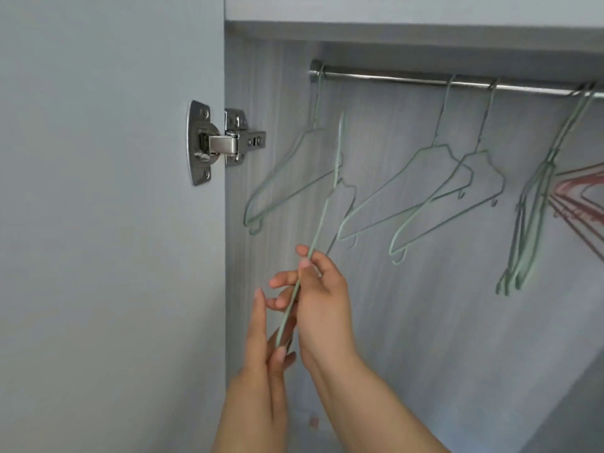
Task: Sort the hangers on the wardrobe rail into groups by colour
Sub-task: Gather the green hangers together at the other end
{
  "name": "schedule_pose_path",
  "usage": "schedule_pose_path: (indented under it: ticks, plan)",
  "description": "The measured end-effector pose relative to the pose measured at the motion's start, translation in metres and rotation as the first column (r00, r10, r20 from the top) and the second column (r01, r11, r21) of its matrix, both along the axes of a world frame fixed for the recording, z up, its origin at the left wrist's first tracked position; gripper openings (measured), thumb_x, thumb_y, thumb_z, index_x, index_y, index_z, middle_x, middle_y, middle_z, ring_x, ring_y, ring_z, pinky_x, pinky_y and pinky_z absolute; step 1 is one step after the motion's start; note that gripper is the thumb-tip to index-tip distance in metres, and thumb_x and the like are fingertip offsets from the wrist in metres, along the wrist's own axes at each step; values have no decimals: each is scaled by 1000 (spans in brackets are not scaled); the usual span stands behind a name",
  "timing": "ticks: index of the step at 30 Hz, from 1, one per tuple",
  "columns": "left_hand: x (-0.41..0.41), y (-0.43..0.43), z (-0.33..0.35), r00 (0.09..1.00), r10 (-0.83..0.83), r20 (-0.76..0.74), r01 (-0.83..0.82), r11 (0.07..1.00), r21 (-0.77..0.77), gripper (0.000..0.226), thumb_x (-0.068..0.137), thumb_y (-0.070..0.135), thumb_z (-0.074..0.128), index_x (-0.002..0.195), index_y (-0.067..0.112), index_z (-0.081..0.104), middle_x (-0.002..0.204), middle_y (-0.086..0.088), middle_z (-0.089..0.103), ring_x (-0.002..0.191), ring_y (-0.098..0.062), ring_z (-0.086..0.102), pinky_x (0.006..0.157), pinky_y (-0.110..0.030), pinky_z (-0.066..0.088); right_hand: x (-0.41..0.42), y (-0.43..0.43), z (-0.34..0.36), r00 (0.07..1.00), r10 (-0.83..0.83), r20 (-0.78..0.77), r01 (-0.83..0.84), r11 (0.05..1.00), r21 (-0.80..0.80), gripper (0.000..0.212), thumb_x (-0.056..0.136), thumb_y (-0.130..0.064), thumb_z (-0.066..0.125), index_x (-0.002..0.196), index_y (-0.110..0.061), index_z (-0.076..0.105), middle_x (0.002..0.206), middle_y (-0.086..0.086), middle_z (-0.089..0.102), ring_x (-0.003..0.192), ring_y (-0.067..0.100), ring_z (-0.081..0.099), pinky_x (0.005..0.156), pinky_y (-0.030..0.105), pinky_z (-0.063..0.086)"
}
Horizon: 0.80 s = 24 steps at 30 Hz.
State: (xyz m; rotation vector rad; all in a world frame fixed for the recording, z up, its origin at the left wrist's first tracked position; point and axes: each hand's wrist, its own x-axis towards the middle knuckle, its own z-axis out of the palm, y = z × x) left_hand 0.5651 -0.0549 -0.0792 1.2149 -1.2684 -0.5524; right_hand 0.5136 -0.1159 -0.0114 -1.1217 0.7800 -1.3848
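A steel wardrobe rail (392, 76) runs across the top. Three pale green wire hangers hang on it singly: one at the far left end (287, 188), two near the middle (402, 191), (454, 204). A bunch of several green hangers (536, 204) hangs at the right, with pink hangers (575, 194) beside it at the frame edge. My right hand (320, 299) pinches the lower bar of a loose green hanger (327, 204), held edge-on below the rail, off it. My left hand (264, 338) is below with straight fingers touching the hanger's lower end.
The open wardrobe door fills the left, fixed by a metal hinge (215, 142). A shelf board (408, 31) sits just above the rail. The grey back panel (425, 322) is behind the hangers.
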Motion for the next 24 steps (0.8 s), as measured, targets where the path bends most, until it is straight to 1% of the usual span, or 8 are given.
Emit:
schedule_pose_path:
  ticks: [3,5,10,13,15,20,22,24]
  plan:
    - [2,-17,25,998,10,54,-6,997,-75,59,80,37,28,111,79,0,86,57,50,83,15,61,64,4,37,6,-17,26,996,-66,56,68,997,-42,19,100,-15,32,107,-16,50,46,-3,54,28,3,45,57,33,53]
    - [4,-31,40,996,36,83,-24,990,-136,53,88,43,29,116,76,-3,82,54,52,88,9,60,65,5,37,7,-29,43,989,-105,102,112,991,-69,20,100,-13,32,108,-14,50,51,3,47,26,2,40,46,25,53]
    - [9,-67,69,979,106,176,-62,969,-238,57,93,19,39,131,51,11,61,39,57,71,3,59,62,3,37,17,-63,73,972,-172,163,194,973,-129,31,100,-12,31,79,-26,49,49,1,37,24,2,29,37,16,46]
    - [13,-85,84,977,131,166,-92,970,-224,53,93,10,38,140,30,21,70,32,49,67,-7,55,60,4,35,27,-87,83,956,-272,111,287,947,-144,36,99,-11,31,67,-21,43,50,2,37,27,3,33,35,15,41]
    - [17,-96,90,979,127,159,-93,975,-201,54,93,8,37,141,26,21,69,28,47,63,3,49,58,6,34,33,-105,83,943,-330,42,333,933,-139,35,98,-10,31,66,-17,41,53,2,40,33,4,38,36,15,39]
    - [18,-115,87,986,102,132,-89,991,-103,56,92,14,39,141,31,18,74,14,53,61,8,41,52,-4,36,44,-127,65,913,-340,-226,317,939,-132,13,90,-13,37,96,-4,45,86,12,53,87,35,61,82,42,52]
    - [16,-119,80,987,118,106,-113,993,-46,49,91,18,42,136,33,28,79,11,53,62,2,43,53,-14,36,41,-115,56,886,-277,-373,238,960,-146,28,91,-9,39,118,1,41,108,14,55,101,29,57,83,35,49]
    - [14,-124,73,986,134,102,-134,991,-14,34,91,19,45,123,28,42,79,7,56,60,1,41,48,-5,35,31,-96,43,810,-290,-509,185,951,-247,50,93,-14,42,139,-2,26,138,11,40,126,22,43,104,25,35]
